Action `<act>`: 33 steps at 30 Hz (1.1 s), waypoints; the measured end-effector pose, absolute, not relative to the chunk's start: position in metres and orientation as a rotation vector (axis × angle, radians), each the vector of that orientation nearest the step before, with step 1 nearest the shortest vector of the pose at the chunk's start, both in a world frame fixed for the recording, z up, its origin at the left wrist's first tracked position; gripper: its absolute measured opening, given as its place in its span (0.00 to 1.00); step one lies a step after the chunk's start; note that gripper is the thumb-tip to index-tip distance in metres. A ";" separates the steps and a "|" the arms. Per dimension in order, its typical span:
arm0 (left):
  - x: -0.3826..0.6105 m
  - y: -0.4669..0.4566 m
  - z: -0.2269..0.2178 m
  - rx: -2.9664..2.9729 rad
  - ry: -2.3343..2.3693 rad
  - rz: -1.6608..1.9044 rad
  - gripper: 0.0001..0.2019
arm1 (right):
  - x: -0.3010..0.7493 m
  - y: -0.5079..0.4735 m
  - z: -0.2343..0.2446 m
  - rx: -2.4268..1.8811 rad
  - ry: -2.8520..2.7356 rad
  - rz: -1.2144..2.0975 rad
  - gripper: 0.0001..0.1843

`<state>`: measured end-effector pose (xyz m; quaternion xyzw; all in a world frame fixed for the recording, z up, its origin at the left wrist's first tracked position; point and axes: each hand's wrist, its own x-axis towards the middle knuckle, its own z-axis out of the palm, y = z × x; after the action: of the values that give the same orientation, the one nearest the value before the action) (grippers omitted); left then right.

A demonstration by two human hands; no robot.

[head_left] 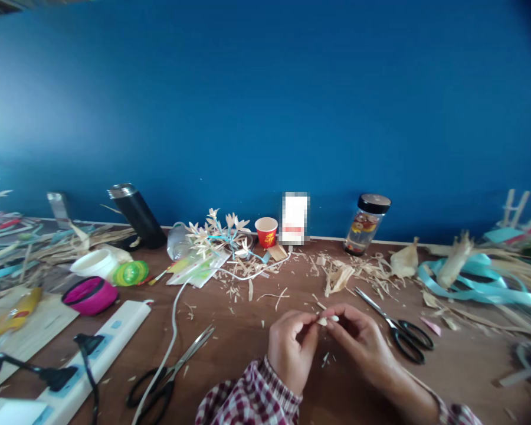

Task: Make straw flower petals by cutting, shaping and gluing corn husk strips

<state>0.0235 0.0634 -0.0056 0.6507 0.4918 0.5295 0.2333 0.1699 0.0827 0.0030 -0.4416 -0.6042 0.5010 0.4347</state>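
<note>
My left hand [291, 348] and my right hand [360, 339] meet above the brown table [243, 336], both pinching a small pale husk piece [326, 320] between their fingertips. Checked sleeves cover both wrists. Black-handled scissors [402, 333] lie just right of my right hand. A second pair of scissors [170, 378] lies to the left of my left hand. Husk scraps [343, 274] are scattered just beyond my hands.
Along the blue wall stand a black flask [137, 215], a red paper cup [266, 231], and a glass jar [366, 224]. Straw flowers [221, 233], a pink bowl [89, 295], a white power strip [92, 360] with plugs, and light-blue ribbon [473, 283] crowd the table.
</note>
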 end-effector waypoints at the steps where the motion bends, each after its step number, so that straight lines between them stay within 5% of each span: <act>1: 0.024 0.064 -0.006 1.739 1.352 1.450 0.06 | 0.170 0.083 0.002 -1.108 -1.520 1.225 0.10; 15: 0.023 0.067 0.000 1.507 1.354 1.445 0.06 | 0.177 0.082 -0.009 -1.079 -1.451 1.268 0.10; 25: -0.012 0.110 -0.005 0.517 1.329 1.709 0.13 | 0.203 0.082 0.009 -1.366 -1.423 0.899 0.16; 33: -0.002 0.107 -0.005 0.436 1.311 1.653 0.14 | 0.253 0.046 0.022 -1.593 -1.560 0.635 0.14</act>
<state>-0.0018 0.1074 -0.0047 0.1782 0.5361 0.6756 0.4737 0.2526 0.0464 0.0220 -0.6296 -0.6167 0.2511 0.4003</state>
